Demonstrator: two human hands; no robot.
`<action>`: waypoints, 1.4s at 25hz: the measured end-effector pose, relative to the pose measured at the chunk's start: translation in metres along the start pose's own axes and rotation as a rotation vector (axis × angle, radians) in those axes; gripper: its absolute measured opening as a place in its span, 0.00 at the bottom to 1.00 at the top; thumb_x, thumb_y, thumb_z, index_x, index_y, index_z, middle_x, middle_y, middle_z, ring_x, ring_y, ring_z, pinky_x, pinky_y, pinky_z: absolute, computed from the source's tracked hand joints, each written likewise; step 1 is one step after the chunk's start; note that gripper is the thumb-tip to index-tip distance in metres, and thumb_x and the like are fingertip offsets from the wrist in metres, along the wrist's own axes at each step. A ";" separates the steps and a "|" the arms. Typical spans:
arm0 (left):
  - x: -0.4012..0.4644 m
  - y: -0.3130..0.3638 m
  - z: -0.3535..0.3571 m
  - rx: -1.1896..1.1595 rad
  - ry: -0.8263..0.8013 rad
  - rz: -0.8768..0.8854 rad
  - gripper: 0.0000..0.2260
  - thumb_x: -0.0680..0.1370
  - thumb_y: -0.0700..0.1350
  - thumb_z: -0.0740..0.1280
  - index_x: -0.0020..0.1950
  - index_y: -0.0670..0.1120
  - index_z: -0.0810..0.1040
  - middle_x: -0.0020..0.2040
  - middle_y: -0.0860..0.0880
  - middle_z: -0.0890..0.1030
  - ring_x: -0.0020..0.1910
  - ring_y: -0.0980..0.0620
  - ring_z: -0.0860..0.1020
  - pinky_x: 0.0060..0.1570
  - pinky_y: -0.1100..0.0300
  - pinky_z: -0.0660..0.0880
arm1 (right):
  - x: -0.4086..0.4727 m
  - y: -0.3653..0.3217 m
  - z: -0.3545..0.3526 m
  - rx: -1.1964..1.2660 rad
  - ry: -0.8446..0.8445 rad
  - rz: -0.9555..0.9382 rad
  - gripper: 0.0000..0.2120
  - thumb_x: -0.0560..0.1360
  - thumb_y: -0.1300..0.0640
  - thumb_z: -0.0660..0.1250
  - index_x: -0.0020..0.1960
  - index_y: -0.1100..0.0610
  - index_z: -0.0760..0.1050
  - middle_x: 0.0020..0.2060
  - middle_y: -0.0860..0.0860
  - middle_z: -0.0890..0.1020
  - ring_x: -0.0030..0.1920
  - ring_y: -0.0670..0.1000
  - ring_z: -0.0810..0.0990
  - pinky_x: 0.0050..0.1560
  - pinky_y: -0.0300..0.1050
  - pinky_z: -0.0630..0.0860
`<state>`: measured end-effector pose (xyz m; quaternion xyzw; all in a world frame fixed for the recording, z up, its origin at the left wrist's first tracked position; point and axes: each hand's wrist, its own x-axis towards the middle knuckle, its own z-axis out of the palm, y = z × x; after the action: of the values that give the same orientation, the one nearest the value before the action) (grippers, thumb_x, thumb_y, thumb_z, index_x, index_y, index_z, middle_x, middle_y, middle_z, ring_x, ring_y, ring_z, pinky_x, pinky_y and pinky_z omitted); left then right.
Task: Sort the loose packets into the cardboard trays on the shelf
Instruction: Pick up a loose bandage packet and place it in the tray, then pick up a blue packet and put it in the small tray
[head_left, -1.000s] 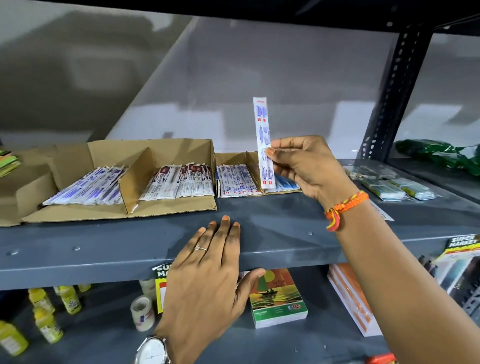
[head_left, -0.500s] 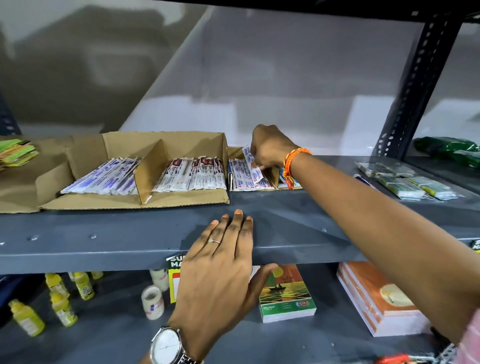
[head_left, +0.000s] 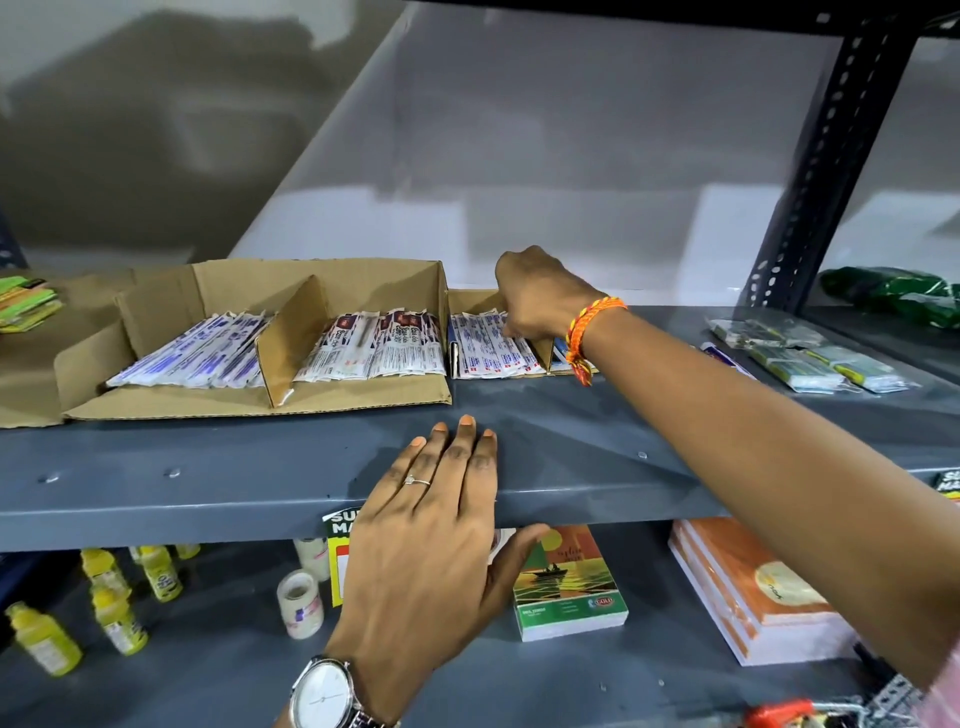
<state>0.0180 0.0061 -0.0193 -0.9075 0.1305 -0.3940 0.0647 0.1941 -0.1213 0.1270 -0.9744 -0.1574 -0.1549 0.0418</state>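
Note:
A large cardboard tray on the grey shelf has a divider, with purple-and-white packets on its left and red-and-white packets on its right. Beside it stands a smaller cardboard tray with blue-and-white packet strips lying flat in it. My right hand reaches into this small tray, fingers curled down and pinched on the far end of one strip; the fingertips are mostly hidden. My left hand lies flat on the shelf's front edge, thumb below it, holding nothing.
Loose green and clear packets lie on the shelf to the right, by the perforated upright and a green bag. Green pads sit far left. Below are yellow bottles, a tape roll, a book and orange notebooks.
My right hand carried the upright blue-and-white strip down and left into the small tray, where it now lies among the others. My left hand has stayed on the shelf edge.

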 end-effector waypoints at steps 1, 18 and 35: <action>-0.001 0.000 0.001 -0.014 0.001 -0.005 0.34 0.80 0.66 0.56 0.71 0.40 0.77 0.70 0.41 0.79 0.69 0.42 0.78 0.73 0.51 0.64 | -0.005 0.006 -0.008 0.034 0.037 0.004 0.08 0.70 0.67 0.74 0.43 0.61 0.75 0.40 0.56 0.79 0.41 0.57 0.78 0.41 0.43 0.76; -0.004 0.003 0.000 -0.026 -0.029 -0.046 0.34 0.80 0.67 0.56 0.72 0.42 0.73 0.68 0.40 0.80 0.67 0.39 0.78 0.70 0.48 0.65 | -0.126 0.125 0.016 -0.043 0.221 0.502 0.10 0.73 0.59 0.67 0.49 0.65 0.79 0.48 0.67 0.81 0.50 0.67 0.80 0.49 0.53 0.79; -0.005 0.005 0.008 0.000 0.070 -0.046 0.32 0.79 0.66 0.59 0.70 0.41 0.76 0.68 0.41 0.80 0.67 0.40 0.79 0.66 0.45 0.73 | -0.128 0.112 0.023 0.932 0.686 0.636 0.11 0.71 0.69 0.68 0.48 0.57 0.82 0.40 0.55 0.86 0.41 0.51 0.85 0.46 0.45 0.81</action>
<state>0.0198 0.0033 -0.0298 -0.8959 0.1116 -0.4270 0.0512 0.1213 -0.2617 0.0616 -0.7487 0.1100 -0.3524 0.5506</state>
